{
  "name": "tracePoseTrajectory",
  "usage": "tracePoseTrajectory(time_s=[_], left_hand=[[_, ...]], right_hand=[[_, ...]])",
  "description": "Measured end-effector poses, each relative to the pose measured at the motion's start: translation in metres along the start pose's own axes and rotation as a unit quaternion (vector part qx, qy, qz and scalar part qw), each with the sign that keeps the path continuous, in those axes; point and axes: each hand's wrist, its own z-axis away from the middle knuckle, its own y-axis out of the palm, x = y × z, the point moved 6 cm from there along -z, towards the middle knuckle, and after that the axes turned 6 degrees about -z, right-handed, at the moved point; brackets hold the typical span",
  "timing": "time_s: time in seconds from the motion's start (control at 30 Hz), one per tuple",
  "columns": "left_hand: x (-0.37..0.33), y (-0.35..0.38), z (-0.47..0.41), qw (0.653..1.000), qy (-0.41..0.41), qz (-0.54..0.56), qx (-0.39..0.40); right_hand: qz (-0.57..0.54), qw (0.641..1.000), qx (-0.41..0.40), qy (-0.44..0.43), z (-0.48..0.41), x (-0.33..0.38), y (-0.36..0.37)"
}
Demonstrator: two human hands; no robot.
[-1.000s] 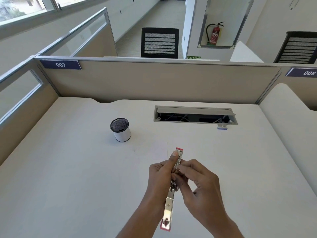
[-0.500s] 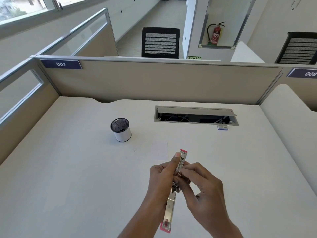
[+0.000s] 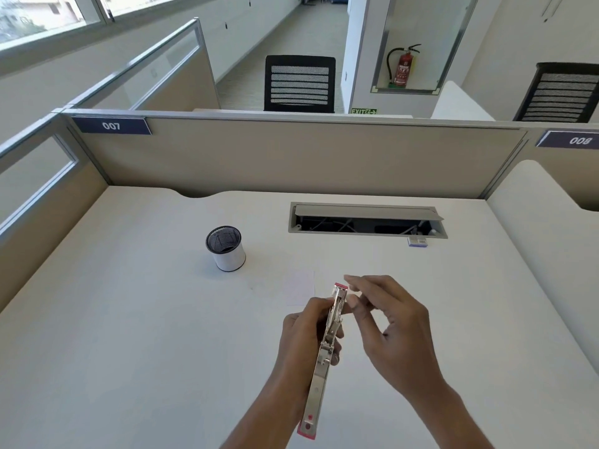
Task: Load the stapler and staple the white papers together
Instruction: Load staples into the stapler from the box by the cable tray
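Bright daylight, wide-angle edge distortion

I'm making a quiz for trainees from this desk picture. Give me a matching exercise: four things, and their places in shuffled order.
Things: 1 stapler; 2 mesh cup; 3 small box; 4 white paper.
Places: A beside the right end of the cable tray; B held in the left hand; C flat on the desk beyond the stapler; D standing left of the paper.
Pairs: 1-B, 2-D, 3-A, 4-C.
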Motion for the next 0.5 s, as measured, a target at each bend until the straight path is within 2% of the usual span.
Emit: tracePoseTrajectory(time_s=[0.37,0.5], left_hand=[[0.001,-0.001,-0.001,0.999,0.026,0.002,0.025],[0.001,0.000,-0.002,0.999,0.032,0.004,0.029]], right_hand=[[0.105,0.993,0.019,-0.058,0.008,-0.001,0.006],[0.110,0.991,0.023,-0.066,0.011,0.000,0.007]])
